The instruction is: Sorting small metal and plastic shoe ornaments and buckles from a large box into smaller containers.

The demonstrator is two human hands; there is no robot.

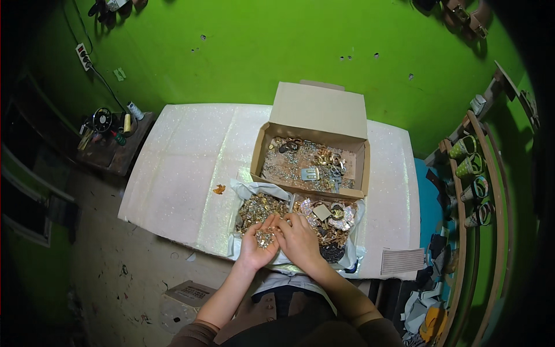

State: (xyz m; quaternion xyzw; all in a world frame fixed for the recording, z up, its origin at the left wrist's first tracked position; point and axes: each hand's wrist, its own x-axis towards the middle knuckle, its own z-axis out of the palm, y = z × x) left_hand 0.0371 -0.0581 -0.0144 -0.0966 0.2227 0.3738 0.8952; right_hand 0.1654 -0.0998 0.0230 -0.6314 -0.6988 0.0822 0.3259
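Note:
My left hand (252,251) is cupped palm up, holding a small heap of shiny metal pieces (265,238). Over its edge bends my right hand (299,244), fingertips drawn together at the heap; whatever they pinch is too small to make out. Both hands are above a white-lined tray (233,246). Its left part holds a pile of small gold and silver metal fittings (257,207). In the right part lie gold pieces (332,236), a beige square (322,212), a round gold ornament (336,211) and black pieces (332,253).
Behind the tray stands an open cardboard box (362,168) with loose metal fittings and a silver buckle (310,173) inside. The table (173,168) has a glittery white cover. An orange scrap (219,189) lies left, a striped piece (403,261) right. A wooden rack (459,231) holds footwear.

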